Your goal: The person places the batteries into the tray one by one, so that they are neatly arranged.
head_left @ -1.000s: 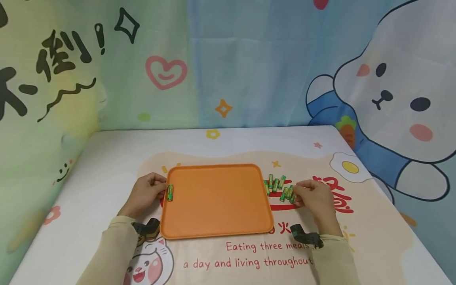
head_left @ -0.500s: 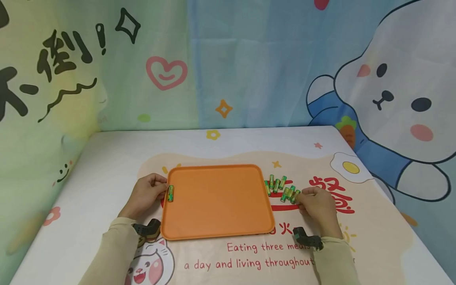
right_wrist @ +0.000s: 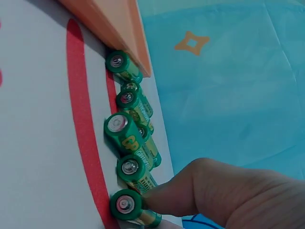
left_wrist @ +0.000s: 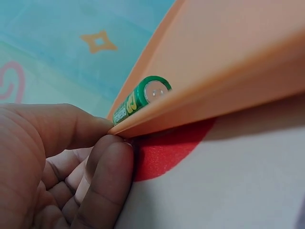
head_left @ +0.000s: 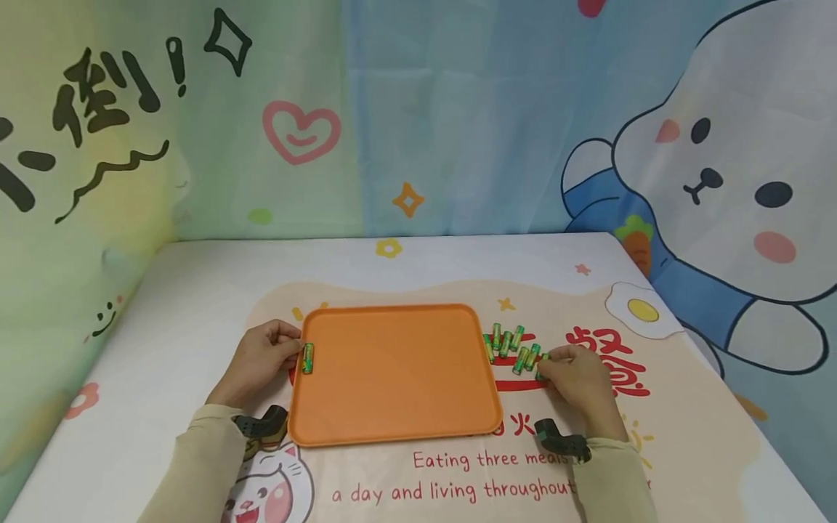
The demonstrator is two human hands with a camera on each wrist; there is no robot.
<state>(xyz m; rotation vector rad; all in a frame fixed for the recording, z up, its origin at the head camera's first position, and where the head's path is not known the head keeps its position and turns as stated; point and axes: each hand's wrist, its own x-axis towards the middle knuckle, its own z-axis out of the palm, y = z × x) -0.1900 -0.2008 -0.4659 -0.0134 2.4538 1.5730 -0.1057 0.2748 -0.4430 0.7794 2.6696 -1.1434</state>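
Note:
My left hand point(head_left: 264, 356) pinches the left rim of an orange tray point(head_left: 395, 378), thumb on top and fingers below. Just inside that rim lies a green AA-size battery point(head_left: 308, 358), its flat end showing in the left wrist view point(left_wrist: 155, 90). To the right of the tray, my right hand point(head_left: 578, 374) pinches the outermost battery point(right_wrist: 126, 204) of a loose group; its thumb point(right_wrist: 176, 193) lies against the side. Several other green batteries point(head_left: 516, 338) lie on the tablecloth between this hand and the tray.
The battery closest to the tray point(right_wrist: 119, 62) sits against its right edge. A printed tablecloth point(head_left: 425, 269) covers the table, and a patterned curtain point(head_left: 458, 145) hangs behind it. Each wrist wears a black camera mount point(head_left: 562, 441).
My right hand shifts slightly right, and the battery at its fingertips stands a little apart from its neighbours. My left hand stays at the tray rim; the head view shifts slightly.

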